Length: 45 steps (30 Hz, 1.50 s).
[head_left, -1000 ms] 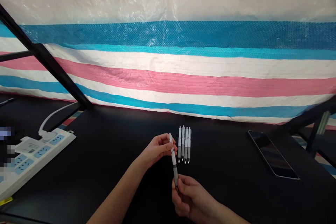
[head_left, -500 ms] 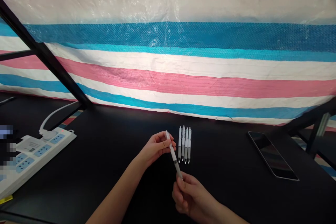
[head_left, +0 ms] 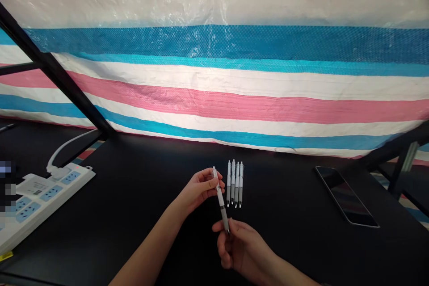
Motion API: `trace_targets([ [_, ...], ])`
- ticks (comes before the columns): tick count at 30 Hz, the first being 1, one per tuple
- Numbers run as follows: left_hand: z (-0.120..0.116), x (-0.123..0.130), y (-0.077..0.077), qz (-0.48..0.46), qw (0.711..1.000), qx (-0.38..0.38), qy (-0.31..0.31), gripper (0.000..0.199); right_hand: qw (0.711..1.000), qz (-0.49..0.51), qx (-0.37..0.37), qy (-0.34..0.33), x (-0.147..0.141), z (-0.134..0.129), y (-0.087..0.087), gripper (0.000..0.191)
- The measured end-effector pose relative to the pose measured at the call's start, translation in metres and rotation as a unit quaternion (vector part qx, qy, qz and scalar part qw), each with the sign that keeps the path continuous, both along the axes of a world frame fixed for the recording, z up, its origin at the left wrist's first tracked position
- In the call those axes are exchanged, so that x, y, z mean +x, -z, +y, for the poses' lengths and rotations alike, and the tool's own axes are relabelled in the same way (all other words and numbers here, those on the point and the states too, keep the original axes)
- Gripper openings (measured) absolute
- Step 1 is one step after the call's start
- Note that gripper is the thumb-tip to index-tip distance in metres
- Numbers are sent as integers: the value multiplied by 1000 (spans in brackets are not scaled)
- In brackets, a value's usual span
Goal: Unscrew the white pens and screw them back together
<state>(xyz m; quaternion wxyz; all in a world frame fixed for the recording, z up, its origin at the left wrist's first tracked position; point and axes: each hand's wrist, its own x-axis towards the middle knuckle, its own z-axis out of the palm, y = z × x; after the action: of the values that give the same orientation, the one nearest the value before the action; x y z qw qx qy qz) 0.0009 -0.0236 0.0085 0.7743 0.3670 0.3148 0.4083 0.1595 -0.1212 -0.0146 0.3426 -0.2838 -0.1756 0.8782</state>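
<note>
the left hand (head_left: 201, 190) pinches a white and grey pen (head_left: 220, 198) near its push-button end, thumb on the near side and fingertips curled behind. the pen is held aslant above the black table (head_left: 284, 241), button end away from the person, writing tip toward them. the right hand (head_left: 243, 243) is at the grey grip and tip, with the index finger reaching behind the barrel, the thumb close beside it and the other fingers loosely bent; i cannot tell whether it pinches the pen or only touches it.

just right of the left hand, four pens (head_left: 237, 183) of the same look lie side by side, tips toward the person, their ends not quite level. a phone (head_left: 346, 196) lies well apart on the right, and a power strip (head_left: 63, 186) sits far left.

as i judge it, the pen could swing or drop if the left thumb slackened, since the right hand may be giving little support. a slick barrel would make that likelier. the left fingertips are near the row, so a careless sideways move could knock those pens askew or set one rolling. pressing the button could leave ink on the right fingers.
</note>
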Motion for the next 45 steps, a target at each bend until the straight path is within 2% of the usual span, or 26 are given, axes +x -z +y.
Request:
trace_targets([
  [4, 0, 0, -1, 0, 1000, 0, -3, 18, 1000, 4, 22, -10, 1, 1, 1, 30],
  [7, 0, 1, -2, -1, 1000, -2, 8, 18, 1000, 0, 7, -28, 2, 1, 0, 32],
  [9, -1, 1, -1, 2, 1000, 0, 9, 18, 1000, 0, -2, -14, 2, 1, -3, 36],
  [12, -1, 2, 0, 3, 1000, 3, 11, 17, 1000, 8, 23, 7, 2, 1, -6, 32],
  [16, -2, 3, 1, -4, 1000, -5, 21, 17, 1000, 7, 29, -9, 2, 1, -3, 32],
  [19, -1, 3, 1, -3, 1000, -5, 14, 16, 1000, 2, 16, -4, 2, 0, -1, 39],
  [22, -1, 2, 1, -8, 1000, -5, 17, 15, 999, 10, 27, 19, 2, 1, -1, 30],
  [25, -1, 2, 1, -13, 1000, -4, 21, 14, 999, 20, 40, 12, 3, 1, 1, 25],
  [29, -2, 2, 1, -14, 1000, -5, 17, 14, 999, 14, 31, 8, 3, 1, 1, 37],
  [33, -2, 1, 1, -8, 1000, -2, 20, 15, 999, 11, 28, 39, 2, 0, -1, 22],
  [35, -2, 1, 1, -8, 1000, 2, 22, 15, 999, 11, 26, 33, 2, 0, 0, 22],
  [38, -1, 1, 1, -6, 1000, 7, 16, 15, 1000, 8, 18, 24, 1, 0, 1, 31],
  [45, -4, 5, 2, -14, 1000, 14, 23, 16, 999, 22, 37, 16, 0, -1, 4, 24],
])
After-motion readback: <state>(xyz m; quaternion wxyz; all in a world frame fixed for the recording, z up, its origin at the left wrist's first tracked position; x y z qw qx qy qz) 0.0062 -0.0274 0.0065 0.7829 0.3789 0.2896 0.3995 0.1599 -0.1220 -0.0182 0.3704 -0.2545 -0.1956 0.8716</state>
